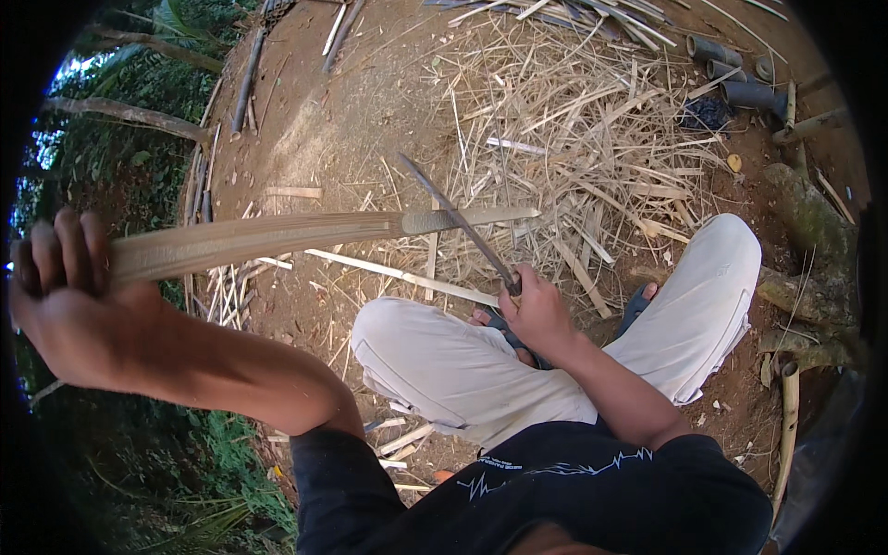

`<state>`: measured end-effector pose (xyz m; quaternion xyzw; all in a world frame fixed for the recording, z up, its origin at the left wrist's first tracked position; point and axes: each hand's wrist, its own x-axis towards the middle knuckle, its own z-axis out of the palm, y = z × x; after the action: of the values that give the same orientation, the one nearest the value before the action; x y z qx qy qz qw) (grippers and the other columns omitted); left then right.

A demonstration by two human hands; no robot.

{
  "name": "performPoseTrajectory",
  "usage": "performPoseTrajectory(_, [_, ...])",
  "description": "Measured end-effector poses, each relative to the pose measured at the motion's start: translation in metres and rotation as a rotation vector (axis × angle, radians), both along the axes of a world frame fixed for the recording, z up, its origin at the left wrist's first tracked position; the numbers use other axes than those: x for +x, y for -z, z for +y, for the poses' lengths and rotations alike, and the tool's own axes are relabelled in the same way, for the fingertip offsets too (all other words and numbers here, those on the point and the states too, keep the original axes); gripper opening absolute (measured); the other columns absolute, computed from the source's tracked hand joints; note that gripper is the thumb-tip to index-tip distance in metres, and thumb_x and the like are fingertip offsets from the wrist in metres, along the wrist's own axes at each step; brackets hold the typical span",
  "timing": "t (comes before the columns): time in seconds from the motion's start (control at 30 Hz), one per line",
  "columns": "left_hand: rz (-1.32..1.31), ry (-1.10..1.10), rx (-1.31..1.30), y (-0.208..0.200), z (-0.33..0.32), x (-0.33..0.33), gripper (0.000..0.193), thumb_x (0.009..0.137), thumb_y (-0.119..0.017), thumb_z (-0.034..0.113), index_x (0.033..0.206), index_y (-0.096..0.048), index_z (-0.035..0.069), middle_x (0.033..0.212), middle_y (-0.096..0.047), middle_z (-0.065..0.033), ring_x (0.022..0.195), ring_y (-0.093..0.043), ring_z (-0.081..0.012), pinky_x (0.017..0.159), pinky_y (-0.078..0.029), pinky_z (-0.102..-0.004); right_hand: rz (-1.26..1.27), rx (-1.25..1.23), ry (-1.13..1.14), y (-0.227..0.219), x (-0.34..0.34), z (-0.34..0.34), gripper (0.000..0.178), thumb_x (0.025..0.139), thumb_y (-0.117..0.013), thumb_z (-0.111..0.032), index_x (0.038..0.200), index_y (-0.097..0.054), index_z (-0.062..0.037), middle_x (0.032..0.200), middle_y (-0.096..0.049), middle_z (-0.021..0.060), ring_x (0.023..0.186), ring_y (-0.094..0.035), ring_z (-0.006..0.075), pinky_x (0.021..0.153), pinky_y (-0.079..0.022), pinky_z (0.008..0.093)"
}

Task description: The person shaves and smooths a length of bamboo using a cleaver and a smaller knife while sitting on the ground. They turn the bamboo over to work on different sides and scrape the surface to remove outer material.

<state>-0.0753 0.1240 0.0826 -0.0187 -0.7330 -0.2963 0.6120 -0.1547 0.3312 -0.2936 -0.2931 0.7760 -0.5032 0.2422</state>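
My left hand (74,301), raised at the far left, is closed around one end of a long split bamboo strip (259,242). The strip runs across to the right, its pale inner side partly showing, with a node near the far end. In my right hand (538,316), closed in front of my knees, is the handle of a long, dark, narrow-bladed knife (453,215). Its blade points up and left, crossing the strip just past the node. Whether the edge bites into the bamboo I cannot tell.
A heap of bamboo shavings and thin strips (592,139) covers the ground ahead. Cut bamboo tubes (754,95) lie at the back right, near thick roots or logs (814,305). Green plants (120,185) grow along the left. My bent legs (462,361) are close below the knife.
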Motion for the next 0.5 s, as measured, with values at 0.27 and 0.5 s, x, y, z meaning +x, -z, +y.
performPoseTrajectory(0.27, [0.217, -0.807, 0.066, 0.025, 0.051, 0.005, 0.047, 0.103, -0.027, 0.017, 0.115, -0.047, -0.024, 0.111, -0.059, -0.033, 0.1, -0.065, -0.04, 0.086, -0.062, -0.0456, 0.217, -0.258, -0.09, -0.043, 0.021, 0.002, 0.032, 0.086, -0.064, -0.021, 0.102, -0.053, 0.0038, 0.075, -0.065, 0.0216, 0.07, -0.066, 0.0401, 0.063, -0.053, 0.0461])
performPoseTrajectory(0.5, [-0.374, 0.509, 0.057, -0.006, -0.03, 0.113, 0.036, 0.101, -0.031, 0.011, 0.102, -0.052, -0.018, 0.09, -0.062, -0.0222, 0.081, -0.067, -0.0308, 0.073, -0.065, -0.04, 0.132, 0.222, -0.092, 0.072, -0.01, -0.012, 0.03, 0.084, -0.066, -0.023, 0.096, -0.054, 0.0024, 0.076, -0.067, 0.0214, 0.07, -0.067, 0.0386, 0.061, -0.054, 0.0484])
